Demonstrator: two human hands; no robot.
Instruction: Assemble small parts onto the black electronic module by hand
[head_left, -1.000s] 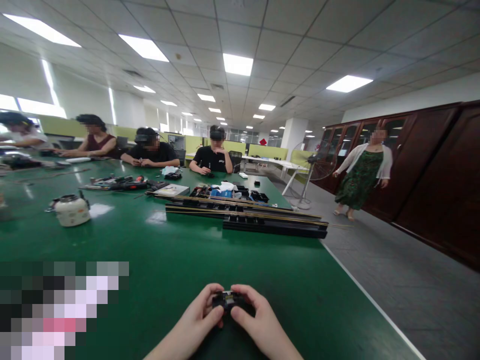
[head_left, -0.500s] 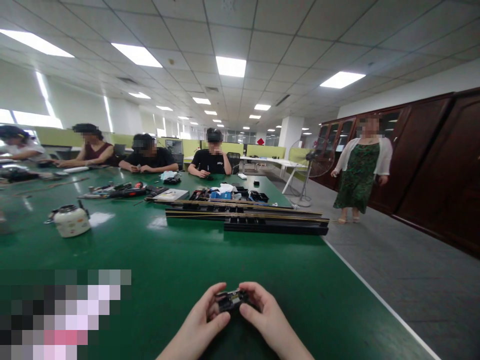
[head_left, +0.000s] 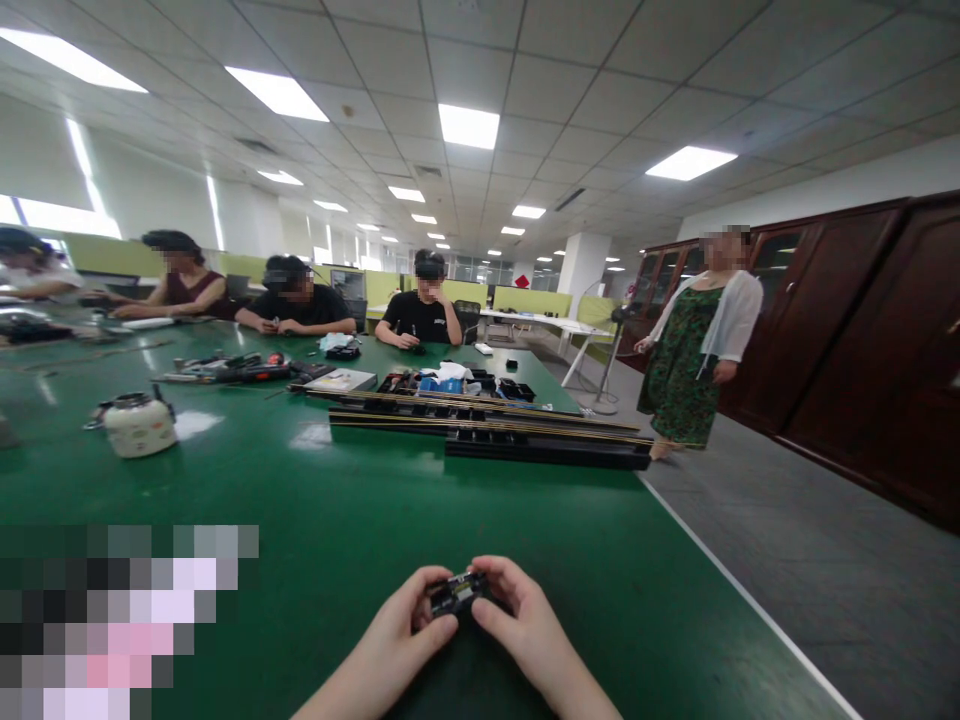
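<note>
Between my two hands is a small black device (head_left: pixel 459 593), like an open casing with a pale rectangular part in its middle; its exact kind I cannot make out. My left hand (head_left: pixel 412 622) grips its left end with thumb and fingers. The right end is pinched by my right hand (head_left: pixel 517 612), thumb in front and fingers behind. Both hands hold it just over the green table (head_left: pixel 360 540), near the front edge. Fingertips cover parts of both ends.
Long black rails (head_left: pixel 547 450) with thin brass-coloured rods lie across the table ahead. To the left stands a cream pot (head_left: pixel 139 428). Behind the rails are tools (head_left: pixel 247 368) and black trays of parts. Several people sit around the far side; a person (head_left: pixel 694 340) stands at right.
Both hands still hold the black device, which has shifted very slightly left and up in view. The standing person at right has moved left and turned.
</note>
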